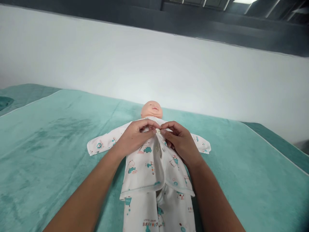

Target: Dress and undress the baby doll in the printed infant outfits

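"Starting between the two hands, what's there?"

"A pale button (pixel 158 131), right at the fingertips, high on the front of a white printed jacket (pixel 142 166). The jacket is on a doll (pixel 152 110) lying on its back, its head just beyond the fingers."

"And the grip?"

"Left hand (pixel 137 134): thumb and forefinger nearly meeting, pinched on the jacket front beside the button. Right hand (pixel 179 137): much the same from the other side, its remaining fingers curled under. Which tip bears on the button itself, I can't tell; the fingers crowd it."

"So which step is in hand?"

"Working that one fastening, I'd say. Doing it up or undoing it, this single view won't settle. Nearer the wrists, the front edges part down to the hem."

"What does the next move call for?"

"Steady tension on the buttonhole side from one hand, while the other tips the button edgewise to the slit. Pulling both edges apart would only strain it."

"Further out?"

"Matching trousers (pixel 140 214) between the forearms, a sleeve (pixel 102 143) spread out past the left hand and another sleeve (pixel 202 144) past the right. Beneath everything, a green blanket (pixel 60 154); beyond the doll, a white wall (pixel 145 64)."
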### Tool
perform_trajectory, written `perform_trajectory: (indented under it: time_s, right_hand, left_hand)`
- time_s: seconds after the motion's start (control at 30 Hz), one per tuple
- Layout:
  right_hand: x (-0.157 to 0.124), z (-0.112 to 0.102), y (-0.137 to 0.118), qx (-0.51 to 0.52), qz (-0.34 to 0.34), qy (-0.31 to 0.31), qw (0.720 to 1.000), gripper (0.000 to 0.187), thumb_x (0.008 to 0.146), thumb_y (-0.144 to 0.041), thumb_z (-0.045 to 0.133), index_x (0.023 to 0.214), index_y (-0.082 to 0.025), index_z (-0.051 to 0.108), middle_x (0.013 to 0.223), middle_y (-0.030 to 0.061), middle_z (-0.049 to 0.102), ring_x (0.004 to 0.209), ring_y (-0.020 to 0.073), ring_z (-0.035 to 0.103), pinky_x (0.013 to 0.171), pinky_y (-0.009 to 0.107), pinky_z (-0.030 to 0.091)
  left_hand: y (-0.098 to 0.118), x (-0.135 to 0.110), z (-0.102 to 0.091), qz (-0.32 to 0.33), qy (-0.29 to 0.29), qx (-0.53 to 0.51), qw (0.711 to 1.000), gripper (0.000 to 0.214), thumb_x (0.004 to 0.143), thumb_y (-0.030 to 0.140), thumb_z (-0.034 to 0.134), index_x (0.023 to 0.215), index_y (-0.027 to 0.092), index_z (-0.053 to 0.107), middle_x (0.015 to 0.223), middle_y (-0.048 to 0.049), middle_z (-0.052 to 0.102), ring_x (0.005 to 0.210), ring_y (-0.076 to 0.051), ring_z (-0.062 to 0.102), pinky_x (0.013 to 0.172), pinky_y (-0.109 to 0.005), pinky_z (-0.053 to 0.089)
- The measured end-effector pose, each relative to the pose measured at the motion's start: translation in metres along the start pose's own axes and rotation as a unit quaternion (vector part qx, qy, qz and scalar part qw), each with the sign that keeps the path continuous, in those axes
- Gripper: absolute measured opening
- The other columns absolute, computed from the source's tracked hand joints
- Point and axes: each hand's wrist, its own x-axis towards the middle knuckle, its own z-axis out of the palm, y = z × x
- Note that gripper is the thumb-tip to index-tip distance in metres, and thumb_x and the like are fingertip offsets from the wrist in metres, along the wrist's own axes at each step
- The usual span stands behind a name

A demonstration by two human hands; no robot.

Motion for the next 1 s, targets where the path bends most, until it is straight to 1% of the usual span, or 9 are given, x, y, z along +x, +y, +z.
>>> perform_trajectory:
  time_s: [0.1,0.23,0.3,0.43,0.5,0.6,0.7,0.87,1.0]
  right_hand:
    - [0.0,0.001,-0.001,-0.009,-0.004,0.009,1.0,0.015,0.081,-0.036,0.066,0.089,-0.023,0.064,0.059,-0.0064,0.05,0.048,0.0073,0.043,0.046,0.021,0.031]
    - [-0.001,0.003,-0.001,-0.002,-0.003,0.019,1.0,0.016,0.08,-0.037,0.067,0.087,-0.023,0.064,0.059,-0.0067,0.05,0.047,0.0068,0.043,0.045,0.022,0.032]
    - [-0.001,0.003,-0.001,0.004,-0.003,0.021,1.0,0.018,0.079,-0.039,0.068,0.086,-0.022,0.064,0.061,-0.0064,0.052,0.046,0.0064,0.043,0.045,0.022,0.031]
    - [-0.001,0.003,-0.002,0.015,-0.006,0.026,1.0,0.02,0.076,-0.039,0.07,0.086,-0.022,0.063,0.068,-0.0052,0.056,0.046,0.0056,0.043,0.044,0.021,0.031]
    - [-0.002,0.004,-0.003,0.017,-0.008,0.028,0.999,0.02,0.076,-0.038,0.07,0.085,-0.022,0.063,0.071,-0.0044,0.058,0.047,0.0056,0.044,0.044,0.022,0.032]
    - [-0.003,0.006,-0.003,0.011,-0.02,0.038,0.999,0.016,0.079,-0.037,0.065,0.085,-0.022,0.063,0.079,-0.0019,0.064,0.047,0.006,0.044,0.044,0.022,0.033]
    - [-0.005,0.01,-0.003,-0.022,-0.038,0.067,0.997,0.012,0.081,-0.034,0.061,0.085,-0.023,0.064,0.083,-0.0005,0.066,0.048,0.0072,0.043,0.044,0.023,0.033]
    - [-0.007,0.013,-0.004,-0.123,-0.067,0.093,0.986,0.01,0.084,-0.029,0.057,0.085,-0.025,0.066,0.072,-0.0028,0.062,0.049,0.0085,0.042,0.045,0.023,0.029]
    - [-0.008,0.013,-0.005,-0.17,-0.081,0.099,0.977,0.012,0.085,-0.029,0.055,0.089,-0.025,0.066,0.056,-0.0057,0.049,0.047,0.009,0.037,0.047,0.024,0.028]
  left_hand:
    - [0.0,0.0,0.0,0.006,-0.006,0.005,1.0,0.02,0.084,0.025,0.055,0.097,0.025,0.07,0.075,0.0013,0.059,0.066,-0.012,0.051,0.061,-0.024,0.04]
    - [0.0,0.0,-0.001,0.038,-0.01,0.035,0.999,0.023,0.081,0.019,0.055,0.099,0.025,0.068,0.095,-0.0013,0.062,0.082,-0.015,0.055,0.069,-0.025,0.043]
    - [-0.001,0.001,-0.001,0.051,-0.008,0.055,0.997,0.023,0.082,0.018,0.054,0.098,0.025,0.067,0.101,-0.0021,0.061,0.087,-0.016,0.055,0.071,-0.025,0.042]
    - [-0.005,0.001,0.0,0.064,0.005,0.081,0.995,0.019,0.085,0.019,0.052,0.096,0.024,0.067,0.102,-0.0032,0.059,0.088,-0.017,0.056,0.07,-0.026,0.042]
    - [-0.008,0.001,0.001,0.076,0.014,0.089,0.993,0.02,0.087,0.02,0.05,0.094,0.024,0.068,0.103,-0.0039,0.059,0.091,-0.017,0.056,0.073,-0.027,0.043]
    - [-0.012,0.002,0.003,0.101,0.035,0.111,0.988,0.026,0.089,0.018,0.045,0.094,0.024,0.07,0.108,-0.0048,0.059,0.099,-0.018,0.056,0.082,-0.029,0.044]
    - [-0.016,0.003,0.003,0.122,0.051,0.131,0.983,0.032,0.089,0.013,0.042,0.094,0.024,0.072,0.111,-0.0049,0.057,0.107,-0.018,0.055,0.091,-0.03,0.042]
    - [-0.018,0.003,0.002,0.125,0.051,0.176,0.975,0.037,0.089,0.012,0.04,0.097,0.026,0.072,0.117,-0.0044,0.057,0.114,-0.019,0.053,0.098,-0.032,0.041]
    - [-0.019,0.003,0.001,0.13,0.047,0.227,0.964,0.039,0.089,0.012,0.038,0.108,0.028,0.07,0.126,-0.0041,0.055,0.12,-0.02,0.05,0.103,-0.036,0.039]
